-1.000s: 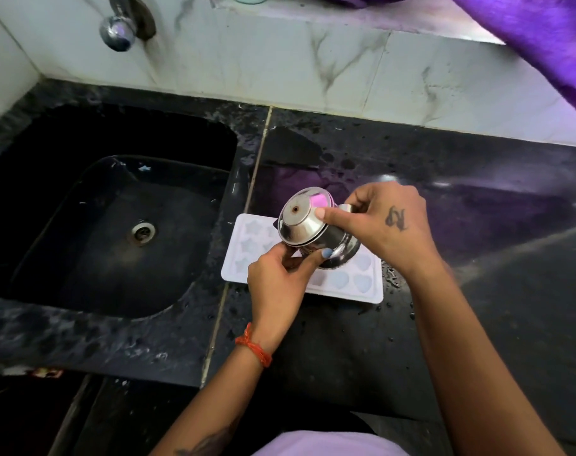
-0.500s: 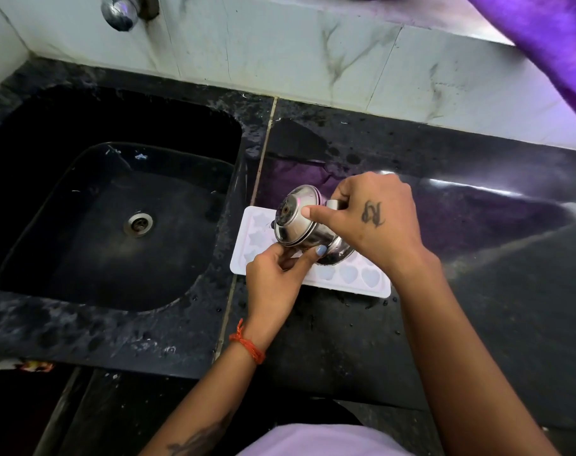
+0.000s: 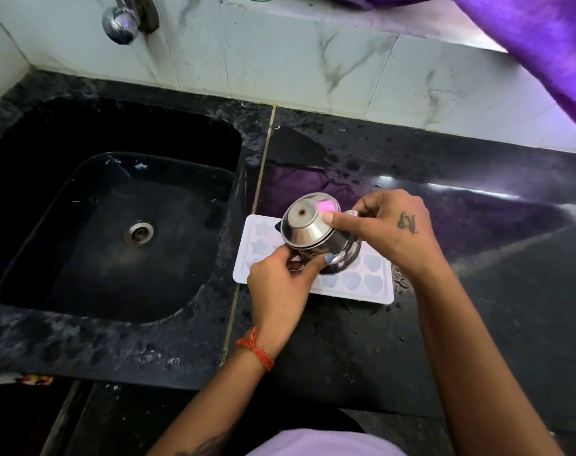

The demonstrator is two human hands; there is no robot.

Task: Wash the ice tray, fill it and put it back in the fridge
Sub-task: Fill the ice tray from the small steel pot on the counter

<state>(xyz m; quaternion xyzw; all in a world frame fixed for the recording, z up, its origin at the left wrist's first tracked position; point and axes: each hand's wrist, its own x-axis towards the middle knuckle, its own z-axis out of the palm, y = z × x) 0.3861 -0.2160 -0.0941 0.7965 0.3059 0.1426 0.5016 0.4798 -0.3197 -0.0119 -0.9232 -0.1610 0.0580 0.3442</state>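
A white ice tray (image 3: 372, 283) with star and heart moulds lies flat on the wet black counter (image 3: 477, 291), just right of the sink. Both hands hold a small steel pot (image 3: 309, 232) tipped on its side above the tray, its base facing up and left. My right hand (image 3: 388, 228) grips the pot from the right, thumb on its base rim. My left hand (image 3: 280, 291) holds the pot's lower edge from below. The pot and hands hide the tray's middle.
A black sink (image 3: 115, 225) with a metal drain (image 3: 138, 232) lies to the left. A chrome tap (image 3: 120, 23) juts from the white marble wall above it. Purple cloth (image 3: 549, 44) hangs at the top right.
The pot stays tipped over the tray in both hands, with its base now turned slightly more upward. The tray has not moved on the counter.
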